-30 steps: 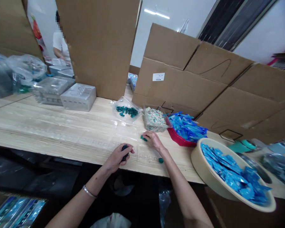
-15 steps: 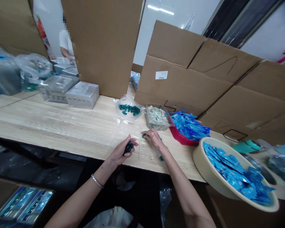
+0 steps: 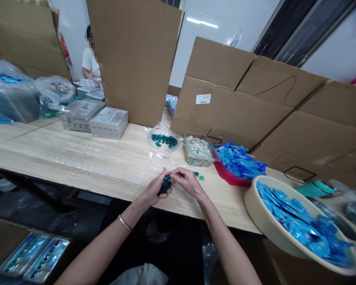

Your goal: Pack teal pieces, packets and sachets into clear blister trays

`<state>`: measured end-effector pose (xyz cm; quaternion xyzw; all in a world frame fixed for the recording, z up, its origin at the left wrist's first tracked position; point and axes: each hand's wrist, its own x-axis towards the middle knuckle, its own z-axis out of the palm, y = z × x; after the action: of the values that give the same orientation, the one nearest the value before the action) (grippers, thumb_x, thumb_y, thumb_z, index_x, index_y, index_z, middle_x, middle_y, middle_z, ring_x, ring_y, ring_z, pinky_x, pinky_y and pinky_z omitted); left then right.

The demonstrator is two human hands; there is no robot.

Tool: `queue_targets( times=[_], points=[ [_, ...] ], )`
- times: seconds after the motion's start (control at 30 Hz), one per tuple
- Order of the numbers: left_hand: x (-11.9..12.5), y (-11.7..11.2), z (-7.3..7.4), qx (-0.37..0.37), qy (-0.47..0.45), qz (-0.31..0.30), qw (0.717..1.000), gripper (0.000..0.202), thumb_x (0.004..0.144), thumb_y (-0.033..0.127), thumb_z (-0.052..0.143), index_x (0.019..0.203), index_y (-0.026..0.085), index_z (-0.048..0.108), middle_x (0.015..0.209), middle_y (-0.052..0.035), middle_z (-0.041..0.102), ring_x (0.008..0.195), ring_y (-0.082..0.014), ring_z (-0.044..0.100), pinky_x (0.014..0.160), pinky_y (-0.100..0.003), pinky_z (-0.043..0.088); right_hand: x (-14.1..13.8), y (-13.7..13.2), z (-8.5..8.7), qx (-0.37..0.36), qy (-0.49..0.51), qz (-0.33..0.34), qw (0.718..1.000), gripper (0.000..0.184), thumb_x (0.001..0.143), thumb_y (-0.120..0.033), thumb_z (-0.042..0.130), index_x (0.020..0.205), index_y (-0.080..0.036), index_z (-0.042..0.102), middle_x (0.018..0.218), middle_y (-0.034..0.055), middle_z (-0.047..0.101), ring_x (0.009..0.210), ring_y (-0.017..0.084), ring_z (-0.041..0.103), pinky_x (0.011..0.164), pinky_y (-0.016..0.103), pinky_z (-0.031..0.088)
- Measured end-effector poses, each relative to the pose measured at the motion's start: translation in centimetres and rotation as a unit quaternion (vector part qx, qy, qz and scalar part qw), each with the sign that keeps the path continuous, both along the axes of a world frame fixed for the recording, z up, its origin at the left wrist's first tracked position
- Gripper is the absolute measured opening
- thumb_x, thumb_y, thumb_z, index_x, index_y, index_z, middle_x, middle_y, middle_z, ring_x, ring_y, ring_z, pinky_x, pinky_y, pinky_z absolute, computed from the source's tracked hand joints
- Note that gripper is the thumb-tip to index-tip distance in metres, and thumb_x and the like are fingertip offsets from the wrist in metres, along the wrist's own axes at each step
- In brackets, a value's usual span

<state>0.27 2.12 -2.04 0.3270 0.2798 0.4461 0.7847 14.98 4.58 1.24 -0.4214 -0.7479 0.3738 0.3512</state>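
My left hand (image 3: 156,189) is curled around a cluster of small dark green glossy pieces (image 3: 165,186), palm turned up. Against that cluster, the fingertips of my right hand (image 3: 187,183) are pinched together; what lies between them is hidden. Both hands are over a clear plastic tray (image 3: 186,198) lying flat near the table's front edge. Just beyond my right hand, a few loose green pieces (image 3: 201,178) rest on the tray. Further back, a clear bag or liner (image 3: 156,128) holds more green pieces (image 3: 163,140).
A clear box of small pale pieces (image 3: 199,150) stands behind my right hand. Beside it are a red basin (image 3: 230,176) of blue packets and a cream tub (image 3: 252,206) of blue packets. Stacked clear trays (image 3: 109,122) stand left. Cardboard walls (image 3: 225,99) line the back; a person sits beyond.
My right hand has moved left from the tray to the green pieces in my left hand, fingers now pinched. The left hand still holds its cluster. The view has shifted slightly.
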Motion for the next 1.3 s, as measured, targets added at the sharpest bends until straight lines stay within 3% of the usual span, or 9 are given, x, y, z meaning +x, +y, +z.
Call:
queue_targets(
  times=[0.17,0.33,0.53,0.63,0.77,0.87,1.03,1.2,1.3],
  points=[
    [-0.3,-0.3,0.0,0.052,0.058,0.050,0.996,0.035,0.075,0.046,0.056,0.095,0.018,0.051,0.079,-0.0015,0.054,0.047,-0.0037,0.044,0.033,-0.011,0.017,0.6,0.2,-1.3,0.009,0.053,-0.063,0.997,0.020,0.077,-0.035,0.059,0.083,-0.018,0.065,0.076,0.0022,0.065,0.068,0.014,0.059,0.064,0.025,0.048],
    [-0.1,-0.2,0.0,0.082,0.071,0.066,0.992,0.038,0.076,0.045,0.055,0.104,0.019,0.049,0.079,-0.0003,0.053,0.048,-0.0041,0.044,0.033,-0.012,0.019,0.6,0.2,-1.8,-0.049,0.105,-0.063,0.991,0.020,0.072,-0.034,0.064,0.082,-0.017,0.066,0.076,0.0031,0.066,0.070,0.015,0.061,0.069,0.028,0.050],
    [0.2,0.2,-0.1,0.087,0.109,0.106,0.985,0.035,0.073,0.044,0.058,0.095,0.018,0.051,0.082,-0.0001,0.054,0.047,-0.0032,0.043,0.032,-0.013,0.019,0.7,0.2,-2.3,-0.060,0.191,-0.128,0.971,0.023,0.067,-0.032,0.069,0.084,-0.017,0.065,0.081,0.0039,0.066,0.073,0.015,0.061,0.070,0.028,0.050],
    [0.2,0.3,-0.1,0.108,0.135,0.117,0.978,0.033,0.072,0.045,0.058,0.088,0.017,0.053,0.078,0.0003,0.054,0.044,-0.0029,0.040,0.031,-0.014,0.021,0.4,-0.1,-2.1,-0.007,0.169,-0.135,0.976,0.017,0.069,-0.031,0.067,0.080,-0.018,0.067,0.085,0.0049,0.065,0.079,0.016,0.061,0.073,0.029,0.051],
    [0.2,0.5,-0.2,0.138,0.188,0.132,0.963,0.034,0.074,0.047,0.055,0.089,0.016,0.054,0.055,0.0060,0.045,0.036,-0.0034,0.031,0.031,-0.015,0.024,0.1,-0.8,-1.8,0.101,0.120,-0.137,0.978,0.011,0.075,-0.029,0.061,0.075,-0.019,0.066,0.085,0.0059,0.062,0.082,0.017,0.060,0.071,0.029,0.051],
    [0.1,0.6,0.0,0.152,0.213,0.136,0.955,0.036,0.074,0.047,0.054,0.092,0.016,0.056,0.050,0.0066,0.044,0.034,-0.0040,0.030,0.031,-0.016,0.023,-0.1,-1.5,-1.7,0.137,0.062,-0.127,0.980,0.012,0.080,-0.028,0.055,0.077,-0.020,0.064,0.082,0.0057,0.061,0.076,0.017,0.059,0.067,0.028,0.051],
    [0.0,0.5,0.4,0.169,0.240,0.116,0.949,0.036,0.077,0.045,0.052,0.098,0.017,0.058,0.048,0.0069,0.044,0.034,-0.0049,0.031,0.034,-0.017,0.024,-0.2,-2.5,-1.5,0.170,-0.006,-0.111,0.979,0.014,0.086,-0.025,0.047,0.085,-0.021,0.060,0.085,0.0065,0.060,0.082,0.018,0.057,0.071,0.029,0.048],
    [0.1,0.9,-0.2,0.264,0.296,0.186,0.899,0.024,0.074,0.034,0.059,0.090,0.017,0.064,0.078,-0.0033,0.064,0.064,-0.0117,0.056,0.059,-0.021,0.043,-0.3,-2.6,-1.4,0.161,-0.003,-0.111,0.981,0.015,0.087,-0.024,0.045,0.081,-0.020,0.058,0.081,0.0052,0.057,0.078,0.017,0.056,0.069,0.028,0.046],
    [0.1,1.3,-0.8,0.306,0.316,0.191,0.878,0.018,0.076,0.028,0.056,0.088,0.018,0.065,0.085,-0.0051,0.067,0.078,-0.0156,0.060,0.073,-0.025,0.045,-0.3,-2.2,-1.9,0.128,0.025,-0.100,0.986,0.014,0.085,-0.025,0.047,0.078,-0.020,0.057,0.079,0.0042,0.056,0.074,0.015,0.056,0.066,0.027,0.046]
  ],
)
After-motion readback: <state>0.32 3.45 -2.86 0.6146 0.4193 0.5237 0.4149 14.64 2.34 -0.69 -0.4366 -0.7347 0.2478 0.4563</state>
